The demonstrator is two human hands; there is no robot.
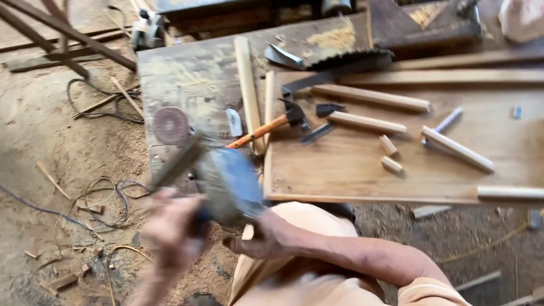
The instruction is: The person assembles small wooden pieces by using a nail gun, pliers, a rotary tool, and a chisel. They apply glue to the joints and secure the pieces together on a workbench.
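Observation:
Both hands are blurred with motion around a blue and grey power tool held low in front of the bench. My left hand grips its near left end. My right hand holds it from the right, thumb up against the body. A dark, blurred flat part sticks out of the tool toward the upper left. Just beyond the tool, a hammer with an orange handle lies on the bench.
A pale wooden board carries several round wooden sticks and short pegs. A round abrasive disc and a toothed saw blade lie on the worn bench. Cables and wood scraps litter the sawdust floor at left.

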